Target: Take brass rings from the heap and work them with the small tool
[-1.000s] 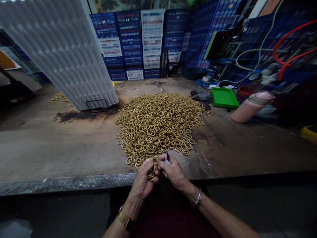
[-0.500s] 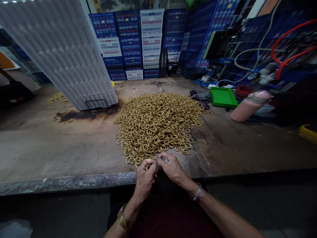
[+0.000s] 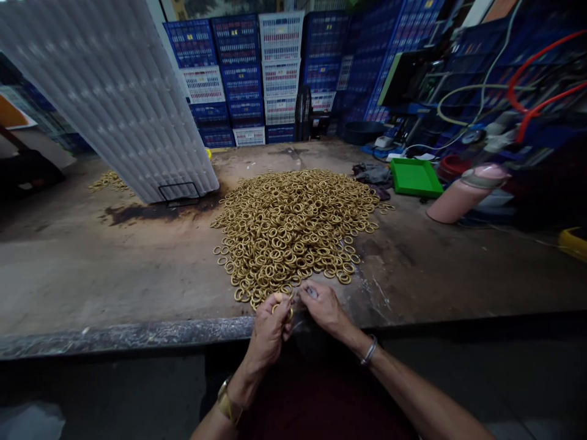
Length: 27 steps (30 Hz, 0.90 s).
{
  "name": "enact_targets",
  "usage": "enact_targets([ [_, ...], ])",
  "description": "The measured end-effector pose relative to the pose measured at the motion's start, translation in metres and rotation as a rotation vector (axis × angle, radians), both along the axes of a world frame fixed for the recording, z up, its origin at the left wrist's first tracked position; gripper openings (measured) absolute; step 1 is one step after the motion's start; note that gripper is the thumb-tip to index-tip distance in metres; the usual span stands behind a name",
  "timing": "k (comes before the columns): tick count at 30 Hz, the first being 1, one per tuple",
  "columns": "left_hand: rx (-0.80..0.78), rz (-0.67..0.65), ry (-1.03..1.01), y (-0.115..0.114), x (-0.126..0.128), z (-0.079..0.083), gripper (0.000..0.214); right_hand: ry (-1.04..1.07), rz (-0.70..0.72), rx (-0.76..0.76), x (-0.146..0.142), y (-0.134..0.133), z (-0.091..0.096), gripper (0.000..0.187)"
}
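Observation:
My left hand (image 3: 268, 336) is closed on a brass-coloured ring (image 3: 290, 314), pinched by thumb and fingers just above the table's front edge. Beside it, on the right, my right hand (image 3: 326, 311) is closed round a small grey tool (image 3: 312, 293); most of it is hidden in the fingers, so its kind does not show. A narrow gap separates the two hands. Just beyond them a large heap of similar rings (image 3: 293, 226) spreads over the worktable (image 3: 137, 275), with single rings scattered at its borders.
Tall translucent ribbed sheets (image 3: 137, 110) stand in a black wire holder at left. A green tray (image 3: 416, 178), a dark cloth (image 3: 373, 175) and a tilted pink bottle (image 3: 463, 198) lie at right. Stacked blue and white crates (image 3: 280, 79) line the back.
My right hand has drawn slightly away to the right from my left hand. The ring in my left hand is turned and shows more of its edge now.

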<state>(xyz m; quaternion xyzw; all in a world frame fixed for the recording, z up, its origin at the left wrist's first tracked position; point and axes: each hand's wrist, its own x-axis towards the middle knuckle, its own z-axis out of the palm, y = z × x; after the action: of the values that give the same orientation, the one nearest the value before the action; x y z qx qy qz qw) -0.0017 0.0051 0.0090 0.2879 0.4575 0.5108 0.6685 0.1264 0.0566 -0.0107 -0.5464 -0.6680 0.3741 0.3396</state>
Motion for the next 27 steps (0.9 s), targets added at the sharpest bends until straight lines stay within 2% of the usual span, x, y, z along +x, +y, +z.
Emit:
enact_targets([
  [4, 0.02, -0.009, 0.103, 0.0, -0.001, -0.004, 0.033, -0.168, 0.221, 0.127, 0.004, -0.011, 0.0, 0.015],
  [6, 0.037, -0.01, 0.145, 0.0, -0.002, -0.004, 0.031, -0.211, 0.269, 0.153, 0.003, -0.015, 0.001, 0.015],
  [21, 0.044, -0.004, 0.223, -0.002, -0.001, -0.005, 0.033, -0.359, 0.253, 0.23, 0.002, -0.019, -0.007, 0.019],
  [27, 0.058, -0.012, 0.225, -0.007, -0.003, -0.002, 0.035, -0.414, 0.328, 0.135, 0.004, -0.015, -0.001, 0.017],
])
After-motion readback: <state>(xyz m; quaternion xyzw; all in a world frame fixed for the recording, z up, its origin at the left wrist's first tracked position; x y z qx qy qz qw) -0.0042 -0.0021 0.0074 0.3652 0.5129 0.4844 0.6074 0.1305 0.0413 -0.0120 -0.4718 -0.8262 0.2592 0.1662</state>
